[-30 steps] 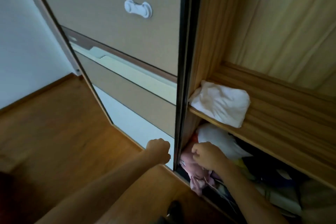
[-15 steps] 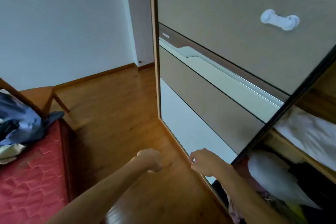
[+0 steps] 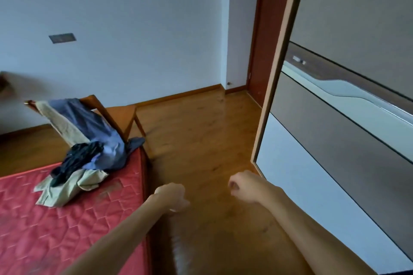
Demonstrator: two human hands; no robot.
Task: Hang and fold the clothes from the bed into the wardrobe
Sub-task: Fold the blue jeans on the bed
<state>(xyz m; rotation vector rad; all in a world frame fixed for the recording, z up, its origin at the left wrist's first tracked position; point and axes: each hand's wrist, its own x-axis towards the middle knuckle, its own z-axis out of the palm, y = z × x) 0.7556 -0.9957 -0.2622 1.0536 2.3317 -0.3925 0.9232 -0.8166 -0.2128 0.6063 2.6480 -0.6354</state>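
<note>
Both hands are clenched and empty, left hand (image 3: 173, 196) over the right edge of the bed (image 3: 67, 236), right hand (image 3: 243, 186) near the wardrobe door (image 3: 346, 123). Best reach left and lift one garment off the clothes (image 3: 85, 156), heaped at the far corner; the heap seems to run near-to-far, climbing the chair back (image 3: 111, 123).

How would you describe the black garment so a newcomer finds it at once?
Start at the red mattress, lower left. At its far corner, by the wooden chair, lies a clothes pile. The black garment is the crumpled dark one in the middle, with blue cloth behind and a beige shirt beneath.
</note>
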